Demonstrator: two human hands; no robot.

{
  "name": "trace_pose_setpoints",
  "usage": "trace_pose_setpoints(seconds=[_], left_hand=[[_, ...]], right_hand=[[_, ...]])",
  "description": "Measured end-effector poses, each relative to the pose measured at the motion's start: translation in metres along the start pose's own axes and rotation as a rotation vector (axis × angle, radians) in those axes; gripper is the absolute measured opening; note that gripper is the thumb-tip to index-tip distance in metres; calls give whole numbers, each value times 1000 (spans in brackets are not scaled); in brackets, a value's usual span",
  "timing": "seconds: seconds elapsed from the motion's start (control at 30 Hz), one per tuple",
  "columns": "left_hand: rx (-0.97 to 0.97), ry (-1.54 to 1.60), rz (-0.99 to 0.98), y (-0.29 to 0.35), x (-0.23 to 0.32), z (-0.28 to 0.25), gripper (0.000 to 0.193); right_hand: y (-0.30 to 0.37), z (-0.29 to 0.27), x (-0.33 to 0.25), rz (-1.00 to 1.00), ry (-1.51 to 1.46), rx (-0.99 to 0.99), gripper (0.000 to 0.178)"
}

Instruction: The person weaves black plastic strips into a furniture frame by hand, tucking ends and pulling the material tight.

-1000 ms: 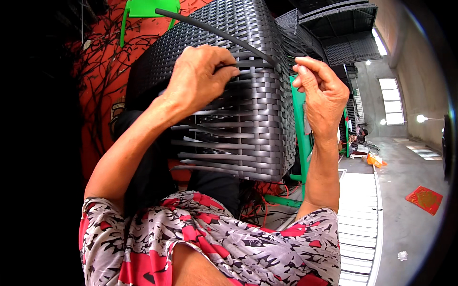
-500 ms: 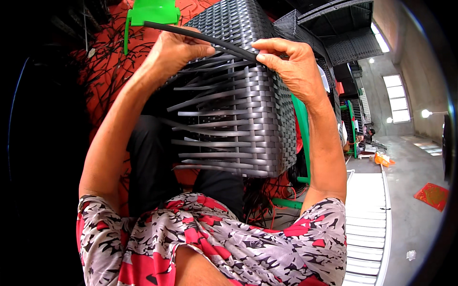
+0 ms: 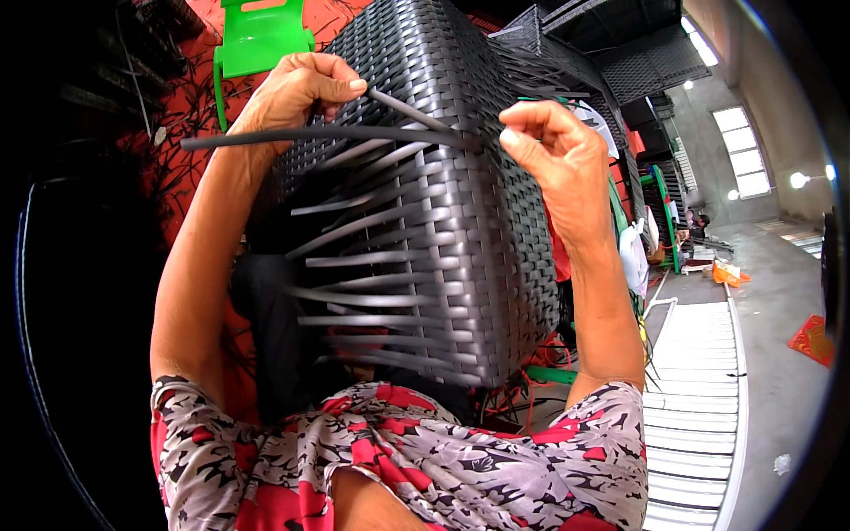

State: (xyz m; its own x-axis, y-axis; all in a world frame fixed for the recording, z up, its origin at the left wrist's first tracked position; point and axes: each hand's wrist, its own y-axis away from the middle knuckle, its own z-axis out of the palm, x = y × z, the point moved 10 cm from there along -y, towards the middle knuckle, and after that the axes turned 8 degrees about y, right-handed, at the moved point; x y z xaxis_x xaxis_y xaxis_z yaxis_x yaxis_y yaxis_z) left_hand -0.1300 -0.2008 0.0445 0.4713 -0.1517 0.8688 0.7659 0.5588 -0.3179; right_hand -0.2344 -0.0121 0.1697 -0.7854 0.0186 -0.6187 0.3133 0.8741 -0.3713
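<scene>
A dark grey woven furniture piece [image 3: 460, 212] of flat plastic strips stands in front of me, tilted against my legs. Loose strip ends [image 3: 363, 261] stick out leftward from its near edge. Above them, my left hand [image 3: 305, 93] pinches the end of one strip [image 3: 407, 108], which runs to the woven corner. A longer strip [image 3: 310, 134] crosses below that hand, passing over my left wrist. My right hand [image 3: 562, 159] hovers just right of the corner, its fingers curled and the thumb slightly apart from the forefinger, with nothing visible between them.
A green plastic chair [image 3: 261, 40] stands at the far left on a red floor covering [image 3: 190, 190] strewn with dark strip scraps. More woven pieces [image 3: 611, 62] are at the back right. White slatted panels [image 3: 691, 398] lie on the grey floor to the right.
My right hand has let go of the long strip and moved right and down. My left hand now grips another strip's end. The woven piece has shifted nearer to me.
</scene>
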Motion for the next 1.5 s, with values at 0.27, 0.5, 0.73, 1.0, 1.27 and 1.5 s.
trace_pose_setpoints(seconds=[0.27,0.5,0.73,1.0,1.27,1.5], left_hand=[[-45,85,-53,8,6,15,11],[-50,172,-105,11,-5,23,12],[-68,216,-98,11,-22,32,13],[172,-338,151,41,57,-8,24],[-187,-699,217,90,90,94,8],[228,-1051,620,92,94,109,25]], right_hand=[[10,10,-16,2,15,-67,8],[12,18,-20,-16,26,-96,19],[14,21,3,232,-142,-181,21],[13,29,11,259,-225,-197,20],[10,31,20,241,-268,-197,15],[4,38,23,200,-342,-148,15]])
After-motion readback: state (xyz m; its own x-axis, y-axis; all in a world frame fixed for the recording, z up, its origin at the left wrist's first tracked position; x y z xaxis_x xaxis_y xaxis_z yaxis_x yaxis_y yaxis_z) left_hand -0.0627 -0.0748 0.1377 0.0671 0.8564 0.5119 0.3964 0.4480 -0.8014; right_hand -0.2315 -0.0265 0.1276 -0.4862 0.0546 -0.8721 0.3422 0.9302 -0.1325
